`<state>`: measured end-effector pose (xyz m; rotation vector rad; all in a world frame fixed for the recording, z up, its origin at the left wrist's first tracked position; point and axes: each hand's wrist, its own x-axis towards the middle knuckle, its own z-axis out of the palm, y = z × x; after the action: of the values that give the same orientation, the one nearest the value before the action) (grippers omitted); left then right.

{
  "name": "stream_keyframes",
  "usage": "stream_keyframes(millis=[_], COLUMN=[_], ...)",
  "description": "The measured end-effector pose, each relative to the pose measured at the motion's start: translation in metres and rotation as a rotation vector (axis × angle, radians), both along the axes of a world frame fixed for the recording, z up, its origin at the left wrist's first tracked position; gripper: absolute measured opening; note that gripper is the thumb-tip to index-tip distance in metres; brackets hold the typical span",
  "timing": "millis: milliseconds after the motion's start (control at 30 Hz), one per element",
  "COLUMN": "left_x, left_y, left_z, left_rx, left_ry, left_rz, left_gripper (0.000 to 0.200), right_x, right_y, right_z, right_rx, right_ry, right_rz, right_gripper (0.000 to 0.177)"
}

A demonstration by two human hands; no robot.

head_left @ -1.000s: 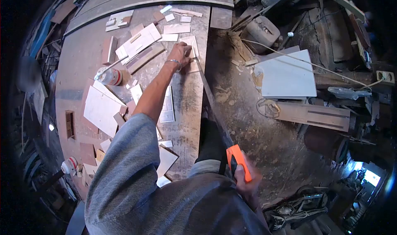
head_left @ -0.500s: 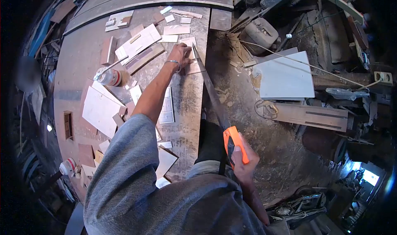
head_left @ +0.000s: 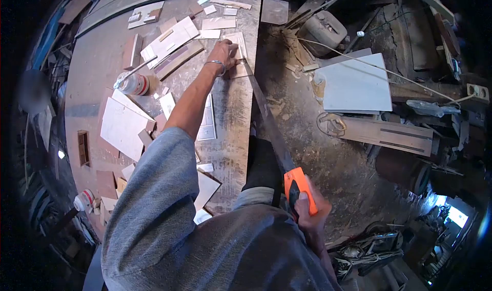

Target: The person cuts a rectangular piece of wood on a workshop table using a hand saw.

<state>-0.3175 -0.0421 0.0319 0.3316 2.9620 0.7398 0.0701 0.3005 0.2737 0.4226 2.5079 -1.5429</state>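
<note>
A handsaw's orange handle [head_left: 293, 181] is wrapped by the fingers of my right hand [head_left: 312, 209], to the right of my body. Its long dark blade [head_left: 269, 119] slants up and left to a small pale wooden board [head_left: 237, 71] at the bench's right edge. The blade's far end lies against the board, beside my left fingers. My left hand [head_left: 224, 54], with a bracelet at the wrist, grips that board and presses it on the bench; its fingertips are partly hidden.
Wood offcuts and pale panels [head_left: 171, 37] lie over the workbench [head_left: 230, 142], near a glue tub [head_left: 134, 84] with a stick in it. On the floor at right are a white sheet [head_left: 356, 83], a plastic jerrycan [head_left: 322, 32], a cable and a long board [head_left: 382, 134].
My right hand has drawn the saw back toward my body, down and to the right, so its tip sits lower on the board. My left hand stays on the board. The view has shifted slightly.
</note>
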Motion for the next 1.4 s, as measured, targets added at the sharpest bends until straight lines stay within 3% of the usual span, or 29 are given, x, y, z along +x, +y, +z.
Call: stream_keyframes(millis=[133, 433, 667, 867, 1133, 1233, 1300, 1400], left_x=[-0.003, -0.006, -0.004, -0.004, -0.005, 0.0, 0.005, 0.001], left_y=[-0.003, -0.006, -0.003, -0.006, -0.006, 0.0, 0.002, -0.002], left_z=[-0.005, -0.01, -0.005, -0.014, -0.013, -0.004, 0.002, -0.008], left_rx=[0.014, 0.022, 0.049, 0.089, 0.075, 0.032, 0.026, 0.037], left_ry=[0.057, -0.003, -0.006, 0.053, 0.072, 0.068, 0.057, 0.111], left_rz=[-0.029, -0.028, -0.003, -0.009, -0.036, -0.022, -0.048, -0.055], left_gripper=[0.066, 0.069, 0.071, 0.067, 0.065, 0.061, 0.059, 0.061], right_x=[0.0, -0.054, -0.051, -0.055, -0.061, -0.025, -0.008, -0.014], right_y=[0.003, -0.011, -0.022, -0.019, -0.041, -0.028, -0.018, -0.013], right_z=[0.018, -0.027, -0.024, -0.043, -0.001, -0.003, 0.013, 0.027], right_rx=[-0.071, -0.03, -0.131, -0.086, -0.099, -0.034, -0.074, -0.035], right_ry=[-0.233, 0.208, 0.045, 0.149, 0.04, 0.141, -0.032, -0.061], right_rz=[-0.068, 0.029, -0.085, 0.007, -0.004, 0.041, -0.01, 0.031], right_gripper=[0.044, 0.041, 0.041, 0.041, 0.039, 0.04, 0.041, 0.043])
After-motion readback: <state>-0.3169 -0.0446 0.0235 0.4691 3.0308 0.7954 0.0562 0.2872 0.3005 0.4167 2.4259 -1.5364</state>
